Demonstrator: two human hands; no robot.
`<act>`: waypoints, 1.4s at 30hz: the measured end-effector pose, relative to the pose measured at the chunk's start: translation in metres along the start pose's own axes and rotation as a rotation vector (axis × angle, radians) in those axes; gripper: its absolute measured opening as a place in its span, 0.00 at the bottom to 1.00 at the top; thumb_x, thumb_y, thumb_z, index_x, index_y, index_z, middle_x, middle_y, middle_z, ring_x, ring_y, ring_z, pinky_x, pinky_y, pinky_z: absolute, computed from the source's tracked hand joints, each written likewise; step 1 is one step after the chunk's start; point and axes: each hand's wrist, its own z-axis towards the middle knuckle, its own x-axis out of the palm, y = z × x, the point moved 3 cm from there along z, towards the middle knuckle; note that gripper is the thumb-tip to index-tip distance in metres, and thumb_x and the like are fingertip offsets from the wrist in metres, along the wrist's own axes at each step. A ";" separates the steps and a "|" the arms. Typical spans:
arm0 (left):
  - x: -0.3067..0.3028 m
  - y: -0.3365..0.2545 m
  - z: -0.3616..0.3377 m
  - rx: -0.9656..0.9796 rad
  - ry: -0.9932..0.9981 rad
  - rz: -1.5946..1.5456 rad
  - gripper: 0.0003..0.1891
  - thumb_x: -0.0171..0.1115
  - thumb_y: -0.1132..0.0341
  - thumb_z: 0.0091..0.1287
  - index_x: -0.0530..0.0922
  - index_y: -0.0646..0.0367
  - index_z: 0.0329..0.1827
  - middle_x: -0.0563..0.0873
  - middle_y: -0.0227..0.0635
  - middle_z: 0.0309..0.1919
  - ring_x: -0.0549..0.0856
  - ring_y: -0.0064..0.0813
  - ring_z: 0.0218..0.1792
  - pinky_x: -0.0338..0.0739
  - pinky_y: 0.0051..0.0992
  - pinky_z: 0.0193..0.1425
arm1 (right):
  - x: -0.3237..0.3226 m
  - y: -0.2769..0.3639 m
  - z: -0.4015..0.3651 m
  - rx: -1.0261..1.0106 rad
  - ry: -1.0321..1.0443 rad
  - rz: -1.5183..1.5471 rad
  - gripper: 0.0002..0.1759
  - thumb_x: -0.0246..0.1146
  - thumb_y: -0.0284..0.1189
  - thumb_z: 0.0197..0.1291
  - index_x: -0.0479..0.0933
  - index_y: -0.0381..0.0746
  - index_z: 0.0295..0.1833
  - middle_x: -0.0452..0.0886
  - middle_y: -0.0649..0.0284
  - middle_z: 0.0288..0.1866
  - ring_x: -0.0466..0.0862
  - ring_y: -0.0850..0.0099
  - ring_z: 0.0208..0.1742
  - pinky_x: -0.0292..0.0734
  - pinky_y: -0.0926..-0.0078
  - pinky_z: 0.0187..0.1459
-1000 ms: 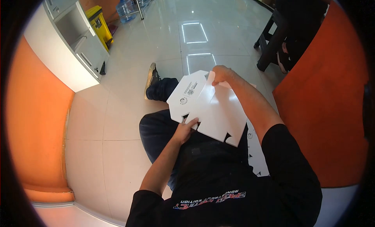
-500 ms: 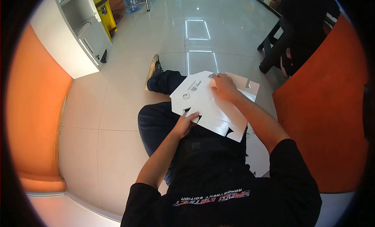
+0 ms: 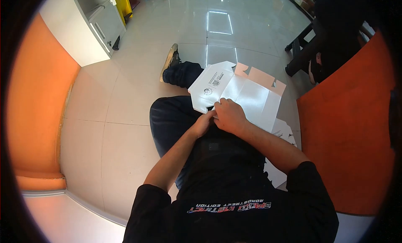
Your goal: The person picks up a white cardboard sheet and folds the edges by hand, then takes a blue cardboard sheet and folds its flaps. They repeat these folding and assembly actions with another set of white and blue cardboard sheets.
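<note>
A white die-cut cardboard box blank [image 3: 255, 98] lies across my lap, printed with a QR code and a round logo on its left panel. The flaps along its far edge are folded up a little. My left hand [image 3: 202, 125] pinches the blank's near edge between thumb and fingers. Right beside it, my right hand [image 3: 230, 116] is closed on the same near edge, its fingers curled over the card. What exactly lies under the right fingers is hidden. More white cardboard blanks [image 3: 276, 174] lie by my right thigh, partly covered by my arm.
An orange panel [image 3: 347, 130] stands at my right, another orange surface [image 3: 42, 105] at my left. Ahead on the left is a white cabinet [image 3: 90, 42] with a yellow bin [image 3: 124, 8] behind. A person in dark clothing [image 3: 339, 29] sits on a dark stool [image 3: 299, 52]. Glossy tiles [image 3: 125, 92] cover the floor.
My right hand has moved from the blank's far edge to its near edge, next to my left hand. The far flaps now stand bent up. The view has tilted slightly downward.
</note>
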 end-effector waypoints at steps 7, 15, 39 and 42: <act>0.007 -0.009 -0.002 0.021 0.146 0.037 0.37 0.48 0.33 0.79 0.75 0.60 0.70 0.82 0.37 0.65 0.84 0.32 0.57 0.72 0.37 0.71 | -0.006 -0.059 0.030 0.232 0.317 0.534 0.15 0.72 0.34 0.61 0.86 0.31 0.42 0.89 0.50 0.41 0.89 0.61 0.33 0.84 0.66 0.35; 0.011 -0.005 -0.001 0.011 0.065 0.135 0.35 0.55 0.35 0.77 0.75 0.58 0.71 0.83 0.35 0.65 0.84 0.28 0.55 0.73 0.33 0.68 | 0.006 -0.077 0.032 0.484 0.489 0.846 0.14 0.66 0.31 0.72 0.84 0.28 0.49 0.88 0.55 0.36 0.88 0.72 0.32 0.82 0.77 0.31; 0.039 -0.008 0.016 0.247 -0.142 0.146 0.41 0.60 0.33 0.73 0.67 0.61 0.73 0.82 0.40 0.60 0.83 0.30 0.59 0.79 0.33 0.62 | -0.011 -0.087 0.030 0.232 0.524 1.092 0.18 0.67 0.38 0.73 0.86 0.33 0.55 0.87 0.61 0.46 0.83 0.76 0.46 0.80 0.78 0.52; 0.032 -0.003 0.021 0.222 -0.110 0.064 0.38 0.59 0.35 0.74 0.73 0.61 0.70 0.84 0.40 0.57 0.84 0.31 0.57 0.78 0.35 0.64 | -0.011 -0.082 0.026 0.251 0.437 1.069 0.21 0.67 0.39 0.72 0.84 0.32 0.57 0.86 0.60 0.47 0.84 0.75 0.48 0.82 0.75 0.56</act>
